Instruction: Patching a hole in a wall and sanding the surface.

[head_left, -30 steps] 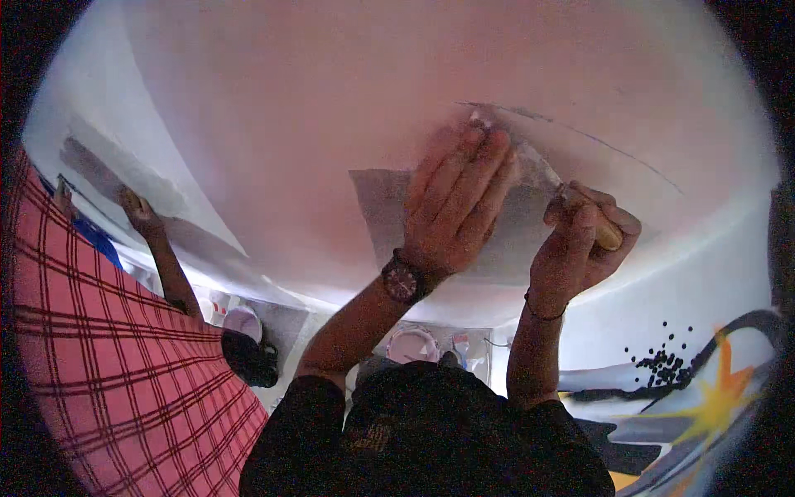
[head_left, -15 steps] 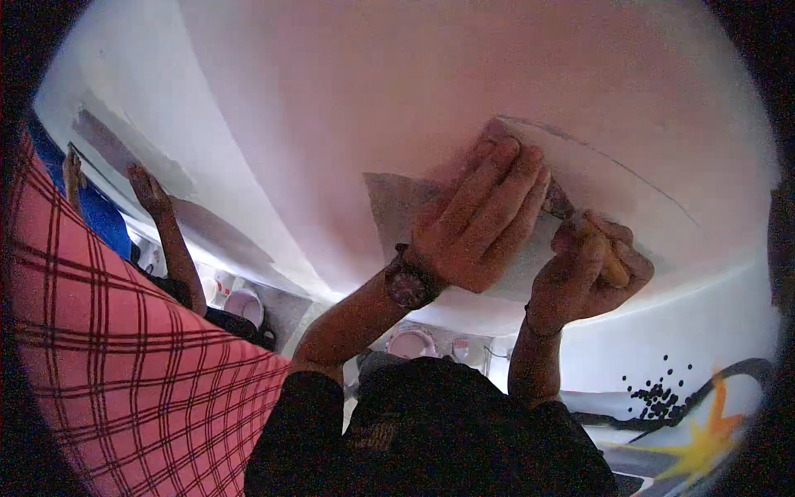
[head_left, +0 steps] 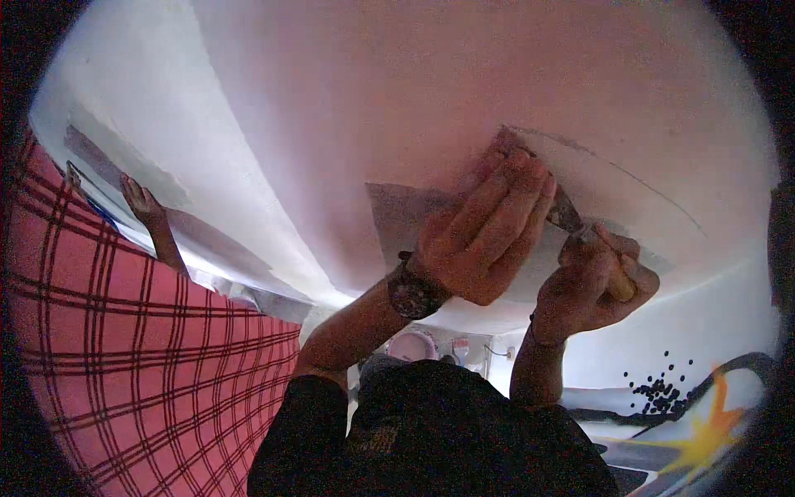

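My right hand (head_left: pixel 603 277) is closed around the wooden handle (head_left: pixel 619 282) of a putty knife. Its metal blade (head_left: pixel 563 209) angles up-left against a pale pinkish curved surface (head_left: pixel 397 91) with a thin dark curved line. My left hand (head_left: pixel 489 224), a watch on the wrist, lies with fingers extended and close together over the blade's far end, fingertips pressing there; its thumb is hidden. A grey patch (head_left: pixel 391 215) of the surface shows behind both hands.
At left, a co-worker's hand (head_left: pixel 145 207) reaches onto the same surface near a dark patch, beside pink checked fabric (head_left: pixel 132 348). A pink bucket (head_left: pixel 411 345) sits below, partly behind my body. A white wall with a black and yellow painted design (head_left: pixel 704 422) is at right.
Both my hands and the knife have shifted slightly right and down in the view. The pink fabric now covers more of the co-worker's arm and the blue item behind it.
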Demonstrator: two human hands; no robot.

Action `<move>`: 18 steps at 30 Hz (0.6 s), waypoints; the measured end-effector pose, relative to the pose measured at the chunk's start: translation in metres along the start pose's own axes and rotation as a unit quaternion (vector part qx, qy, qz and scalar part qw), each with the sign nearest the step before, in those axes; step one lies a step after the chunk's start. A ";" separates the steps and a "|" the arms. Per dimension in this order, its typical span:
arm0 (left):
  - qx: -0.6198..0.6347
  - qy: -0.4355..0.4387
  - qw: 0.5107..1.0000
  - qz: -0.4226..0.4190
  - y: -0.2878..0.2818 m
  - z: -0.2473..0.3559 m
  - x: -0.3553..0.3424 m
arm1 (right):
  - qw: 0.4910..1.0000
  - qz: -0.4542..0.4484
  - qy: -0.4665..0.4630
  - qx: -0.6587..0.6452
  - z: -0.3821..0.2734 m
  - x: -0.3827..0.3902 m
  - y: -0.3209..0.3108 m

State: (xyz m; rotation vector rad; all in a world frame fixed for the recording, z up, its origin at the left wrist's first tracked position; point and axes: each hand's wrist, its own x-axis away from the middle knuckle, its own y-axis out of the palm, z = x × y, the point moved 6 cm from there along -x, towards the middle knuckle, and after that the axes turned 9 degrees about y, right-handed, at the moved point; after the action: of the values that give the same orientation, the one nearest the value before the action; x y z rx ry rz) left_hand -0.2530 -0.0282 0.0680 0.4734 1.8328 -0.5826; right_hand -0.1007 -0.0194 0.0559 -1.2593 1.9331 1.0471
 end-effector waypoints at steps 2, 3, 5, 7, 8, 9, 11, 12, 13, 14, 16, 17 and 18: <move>-0.016 0.003 1.000 -0.008 -0.003 -0.004 0.007 | 1.000 -0.006 -0.024 -0.002 -0.002 0.002 0.010; -0.032 0.006 0.999 -0.016 -0.003 -0.006 0.009 | 0.999 -0.011 -0.047 -0.003 -0.004 0.002 0.014; -0.034 0.001 0.999 0.001 -0.005 -0.007 0.008 | 0.999 -0.012 -0.050 0.011 -0.007 0.000 0.016; -0.034 -0.004 0.999 0.016 -0.008 -0.008 0.005 | 0.999 -0.022 -0.036 0.027 -0.007 -0.002 0.010; -0.029 0.000 0.999 0.020 -0.008 -0.008 0.001 | 0.999 -0.025 -0.036 0.024 -0.009 -0.001 0.012; -0.024 0.003 0.999 0.025 -0.009 -0.008 -0.001 | 0.999 -0.017 -0.027 -0.002 -0.011 -0.001 0.014; -0.026 -0.002 0.999 0.026 -0.012 -0.011 0.003 | 0.999 0.001 -0.028 -0.017 -0.014 0.002 0.021; -0.023 -0.006 0.999 0.026 -0.013 -0.013 0.005 | 0.999 0.000 -0.028 -0.016 -0.014 0.002 0.019; -0.023 -0.007 0.999 0.026 -0.012 -0.013 0.004 | 1.000 -0.015 -0.020 -0.003 -0.012 0.000 0.017; -0.019 -0.004 0.999 0.027 -0.012 -0.013 0.003 | 0.999 -0.030 -0.010 0.009 -0.010 0.000 0.017; -0.016 -0.003 1.000 0.027 -0.015 -0.015 0.005 | 1.000 -0.019 0.001 -0.006 -0.011 0.002 0.024; -0.022 -0.004 0.999 0.025 -0.016 -0.018 0.007 | 1.000 -0.005 0.008 -0.018 -0.010 0.002 0.024; -0.029 -0.006 0.999 0.023 -0.016 -0.020 0.009 | 1.000 -0.005 0.008 -0.016 -0.010 0.001 0.024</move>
State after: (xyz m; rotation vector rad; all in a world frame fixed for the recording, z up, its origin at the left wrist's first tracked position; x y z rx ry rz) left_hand -0.2804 -0.0285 0.0677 0.4713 1.8180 -0.4998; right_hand -0.1240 -0.0226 0.0674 -1.2973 1.9282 1.0709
